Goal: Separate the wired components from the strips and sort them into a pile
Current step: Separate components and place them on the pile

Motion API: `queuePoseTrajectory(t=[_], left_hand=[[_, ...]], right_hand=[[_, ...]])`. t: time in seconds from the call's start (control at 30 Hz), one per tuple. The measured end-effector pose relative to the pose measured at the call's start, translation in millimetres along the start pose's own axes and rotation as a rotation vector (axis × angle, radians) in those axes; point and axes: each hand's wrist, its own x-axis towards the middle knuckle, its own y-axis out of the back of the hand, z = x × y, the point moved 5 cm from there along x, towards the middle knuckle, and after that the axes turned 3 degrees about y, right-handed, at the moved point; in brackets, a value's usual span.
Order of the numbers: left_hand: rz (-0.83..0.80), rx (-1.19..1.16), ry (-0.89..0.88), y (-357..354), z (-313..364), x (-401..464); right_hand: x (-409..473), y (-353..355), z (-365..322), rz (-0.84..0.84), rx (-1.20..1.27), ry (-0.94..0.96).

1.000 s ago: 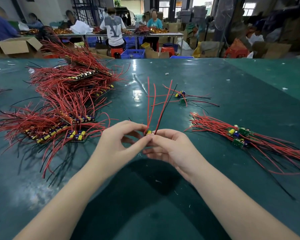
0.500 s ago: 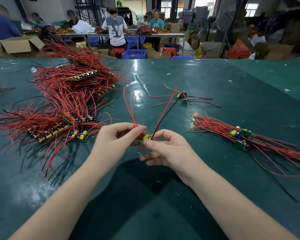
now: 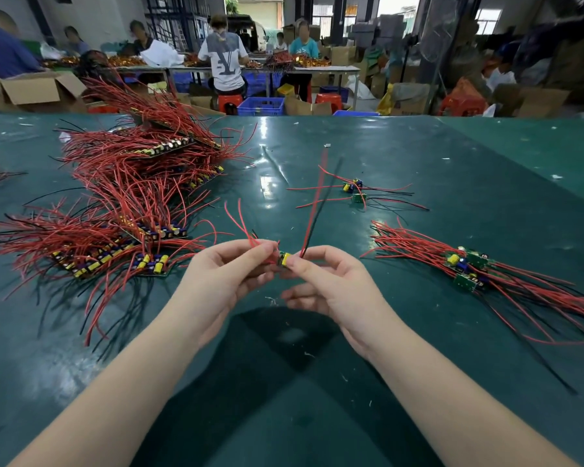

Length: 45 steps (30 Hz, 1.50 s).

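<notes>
Left hand (image 3: 223, 274): pinches thin red wires.
Right hand (image 3: 331, 284): pinches small yellow-capped component (image 3: 285, 258).
Tabletop (image 3: 284, 382): glossy green.

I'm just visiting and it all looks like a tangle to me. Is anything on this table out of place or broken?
Nothing looks broken. One oddity: two or three separated pieces lie apart, farther back on the table, instead of in the sorted pile on the right. Small scraps also litter the surface near the hands.
</notes>
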Motion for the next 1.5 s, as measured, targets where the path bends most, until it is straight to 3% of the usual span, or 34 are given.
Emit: queuePoseTrajectory(t=[0.23,0.83,1.13,1.5], left_hand=[[0.042,0.228,-0.274,-4.4,9.7,-5.8],[-0.018,0.402,-0.317,-8.8,13.3,-8.9],[-0.082,0.014,-0.115,-12.0,6.7,-8.1],[-0.136,-0.067,-0.060,-10.9,5.6,-6.7]], right_hand=[[-1.0,11.3,-11.0,0.160,-0.063,0.244],[0.9,7.1,-18.8,0.067,-0.270,0.432],[4.9,8.5,-13.6,0.067,0.035,0.268],[3.7,3.6,-11.0,-0.021,0.260,0.069]])
